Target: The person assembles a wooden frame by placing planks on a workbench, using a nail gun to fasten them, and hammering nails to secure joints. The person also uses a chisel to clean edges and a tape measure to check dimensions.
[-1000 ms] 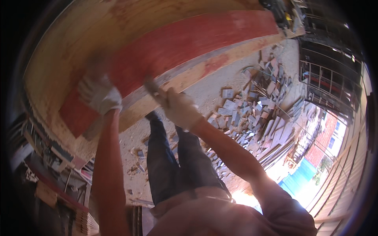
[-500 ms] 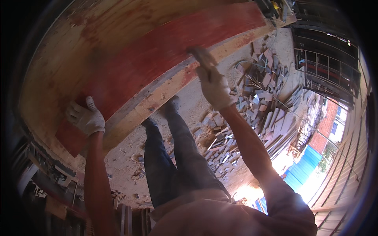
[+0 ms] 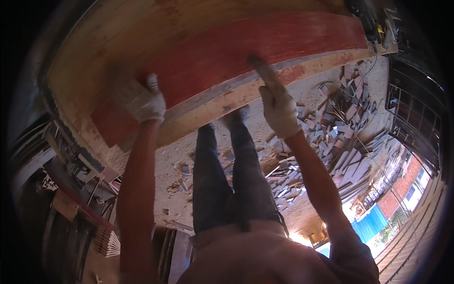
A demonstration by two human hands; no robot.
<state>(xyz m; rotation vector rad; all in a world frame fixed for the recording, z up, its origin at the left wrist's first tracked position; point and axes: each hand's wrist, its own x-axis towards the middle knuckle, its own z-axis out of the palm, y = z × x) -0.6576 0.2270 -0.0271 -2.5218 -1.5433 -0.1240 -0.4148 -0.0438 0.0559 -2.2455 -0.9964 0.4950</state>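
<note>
A long red board (image 3: pixel 213 61) lies across the pale, red-stained worktable (image 3: pixel 71 80). My left hand (image 3: pixel 142 100), in a white glove, is at the board's left part with the thumb raised and the fingers spread, blurred by motion; it grips nothing I can see. In another white glove, my right hand (image 3: pixel 280 111) is closed on a short tool (image 3: pixel 268 75) over the board's near edge. The tool's dark tip is smeared by motion, so its kind cannot be told.
A black power tool (image 3: pixel 366 21) with a cord sits at the table's far right. Wood offcuts (image 3: pixel 326 128) cover the floor to the right of my legs. Wooden pieces and racks (image 3: pixel 66 203) stand at lower left.
The table and board appear shifted to the right in view. My left hand has slid a little along the board; my right hand still grips the tool near the board's edge.
</note>
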